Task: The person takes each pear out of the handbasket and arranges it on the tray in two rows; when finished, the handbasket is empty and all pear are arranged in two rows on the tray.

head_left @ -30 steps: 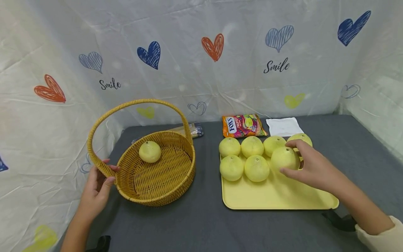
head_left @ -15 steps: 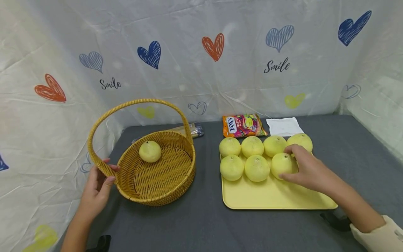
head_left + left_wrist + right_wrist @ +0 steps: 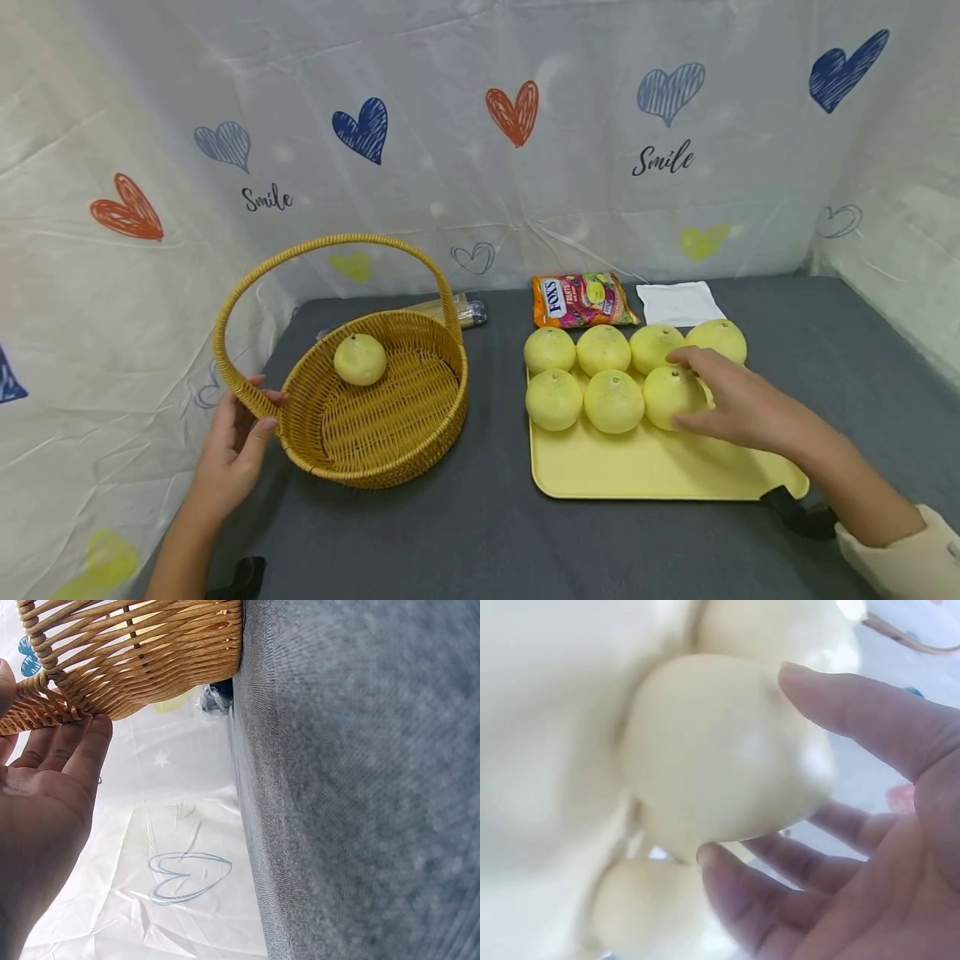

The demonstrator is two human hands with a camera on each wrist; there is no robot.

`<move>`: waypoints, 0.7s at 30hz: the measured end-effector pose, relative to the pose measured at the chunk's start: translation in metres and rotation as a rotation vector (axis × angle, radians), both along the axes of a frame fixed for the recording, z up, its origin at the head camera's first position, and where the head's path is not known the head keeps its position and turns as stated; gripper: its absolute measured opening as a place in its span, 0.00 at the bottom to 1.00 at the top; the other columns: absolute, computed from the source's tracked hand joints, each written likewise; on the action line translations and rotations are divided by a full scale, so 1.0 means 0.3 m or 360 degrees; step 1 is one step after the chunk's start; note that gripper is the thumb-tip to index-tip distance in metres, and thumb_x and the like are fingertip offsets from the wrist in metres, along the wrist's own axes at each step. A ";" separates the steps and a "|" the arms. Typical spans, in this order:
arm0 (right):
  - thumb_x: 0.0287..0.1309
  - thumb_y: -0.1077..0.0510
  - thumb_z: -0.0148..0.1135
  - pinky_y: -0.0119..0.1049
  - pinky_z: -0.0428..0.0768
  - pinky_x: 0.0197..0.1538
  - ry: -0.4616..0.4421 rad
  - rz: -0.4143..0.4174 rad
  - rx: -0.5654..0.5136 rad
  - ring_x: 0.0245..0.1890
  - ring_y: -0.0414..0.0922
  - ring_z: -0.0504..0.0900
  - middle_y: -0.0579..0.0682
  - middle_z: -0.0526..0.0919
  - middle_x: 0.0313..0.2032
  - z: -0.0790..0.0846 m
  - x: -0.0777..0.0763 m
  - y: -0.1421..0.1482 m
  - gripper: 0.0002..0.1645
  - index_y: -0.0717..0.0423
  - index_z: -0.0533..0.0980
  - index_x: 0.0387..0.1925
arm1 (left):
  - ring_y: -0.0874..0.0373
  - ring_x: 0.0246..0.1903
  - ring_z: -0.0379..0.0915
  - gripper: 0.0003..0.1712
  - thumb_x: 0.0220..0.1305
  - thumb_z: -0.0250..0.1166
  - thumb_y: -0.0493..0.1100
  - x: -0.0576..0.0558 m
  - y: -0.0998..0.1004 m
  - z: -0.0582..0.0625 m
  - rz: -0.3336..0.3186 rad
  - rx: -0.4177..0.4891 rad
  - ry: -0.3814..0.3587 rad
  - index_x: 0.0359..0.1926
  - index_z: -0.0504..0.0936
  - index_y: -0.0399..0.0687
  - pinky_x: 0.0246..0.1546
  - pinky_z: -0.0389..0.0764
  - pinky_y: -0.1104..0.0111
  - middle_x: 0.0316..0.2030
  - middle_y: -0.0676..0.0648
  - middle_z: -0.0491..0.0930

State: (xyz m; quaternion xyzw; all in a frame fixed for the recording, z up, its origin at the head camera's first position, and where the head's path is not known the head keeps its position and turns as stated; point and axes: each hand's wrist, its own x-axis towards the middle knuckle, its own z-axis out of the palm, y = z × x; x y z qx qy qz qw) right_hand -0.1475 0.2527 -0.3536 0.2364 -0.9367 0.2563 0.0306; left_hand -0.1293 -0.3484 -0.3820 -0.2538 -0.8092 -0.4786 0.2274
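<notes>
On the left of the head view, my left hand (image 3: 234,454) holds the base of the handle of a tan wicker basket (image 3: 397,467). The left wrist view shows fingers (image 3: 88,754) against the woven side of the basket (image 3: 150,667). One pale yellow round fruit (image 3: 360,360) sits inside the basket. My right hand (image 3: 738,400) is spread loosely around another round fruit (image 3: 671,402) on a yellow tray (image 3: 645,471). In the right wrist view, the thumb is at the edge of that fruit (image 3: 720,750), and the fingers are relaxed beside it. Several like fruits stand in two rows.
An orange candy bag (image 3: 583,300) and a folded white cloth (image 3: 678,303) lie behind the tray. A clear-wrapped bundle (image 3: 471,310) lies behind the basket. Grey cloth (image 3: 495,533) covers the table, and a printed white curtain (image 3: 435,167) hangs behind it.
The right hand has lowered its round fruit onto the tray, in line with the front row, and its grip has loosened. The left hand and basket have stayed put.
</notes>
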 end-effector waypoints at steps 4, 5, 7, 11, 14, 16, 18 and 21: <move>0.53 0.59 0.75 0.56 0.75 0.52 0.0074 0.0072 -0.0031 0.53 0.58 0.77 0.61 0.79 0.53 0.042 -0.012 -0.050 0.32 0.66 0.73 0.57 | 0.58 0.55 0.75 0.32 0.66 0.49 0.15 -0.003 -0.001 -0.006 -0.0028 0.0006 0.0035 0.70 0.58 0.29 0.50 0.74 0.79 0.50 0.41 0.75; 0.54 0.60 0.74 0.55 0.75 0.52 0.0103 0.0101 -0.0060 0.52 0.57 0.77 0.60 0.79 0.52 0.054 -0.018 -0.073 0.29 0.65 0.75 0.56 | 0.59 0.55 0.75 0.33 0.66 0.49 0.15 -0.003 -0.001 -0.007 -0.0025 0.0006 0.0034 0.70 0.58 0.30 0.50 0.74 0.79 0.50 0.42 0.75; 0.56 0.61 0.73 0.53 0.76 0.50 0.0147 0.0161 -0.0127 0.50 0.55 0.79 0.57 0.81 0.51 0.075 -0.033 -0.129 0.24 0.63 0.77 0.54 | 0.58 0.55 0.75 0.33 0.66 0.49 0.15 -0.003 -0.002 -0.008 -0.0023 0.0011 0.0033 0.70 0.58 0.30 0.50 0.74 0.79 0.51 0.43 0.75; 0.60 0.61 0.70 0.52 0.78 0.52 0.0137 0.0264 -0.0253 0.50 0.53 0.80 0.53 0.81 0.50 0.100 -0.070 -0.264 0.19 0.59 0.78 0.52 | 0.58 0.55 0.75 0.33 0.66 0.49 0.15 -0.002 -0.001 -0.007 -0.0009 0.0004 0.0032 0.70 0.59 0.30 0.50 0.74 0.79 0.50 0.43 0.75; 0.60 0.59 0.70 0.50 0.78 0.54 0.0082 0.0317 -0.0313 0.52 0.53 0.80 0.52 0.81 0.51 0.109 -0.097 -0.366 0.20 0.58 0.78 0.54 | 0.58 0.54 0.75 0.32 0.66 0.49 0.16 -0.001 0.000 -0.005 0.0015 0.0003 -0.0002 0.70 0.59 0.29 0.49 0.75 0.79 0.50 0.43 0.76; 0.60 0.59 0.70 0.50 0.78 0.54 0.0043 0.0352 -0.0342 0.52 0.53 0.80 0.53 0.81 0.52 0.116 -0.112 -0.432 0.21 0.58 0.77 0.55 | 0.57 0.54 0.75 0.32 0.66 0.50 0.16 -0.001 -0.001 -0.005 0.0035 0.0006 -0.0029 0.69 0.59 0.28 0.49 0.75 0.78 0.50 0.42 0.75; 0.61 0.57 0.70 0.49 0.78 0.55 0.0007 0.0385 -0.0353 0.52 0.52 0.80 0.52 0.81 0.52 0.121 -0.126 -0.495 0.22 0.57 0.77 0.56 | 0.58 0.54 0.75 0.31 0.67 0.50 0.16 0.000 -0.003 -0.006 0.0066 -0.0010 -0.0061 0.69 0.58 0.28 0.49 0.76 0.78 0.49 0.43 0.75; 0.61 0.55 0.70 0.46 0.78 0.55 -0.0051 0.0444 -0.0357 0.52 0.49 0.79 0.51 0.80 0.54 0.122 -0.147 -0.588 0.24 0.56 0.76 0.57 | 0.57 0.54 0.75 0.31 0.67 0.50 0.17 0.001 -0.006 -0.006 0.0083 -0.0015 -0.0090 0.69 0.58 0.27 0.48 0.76 0.78 0.50 0.42 0.75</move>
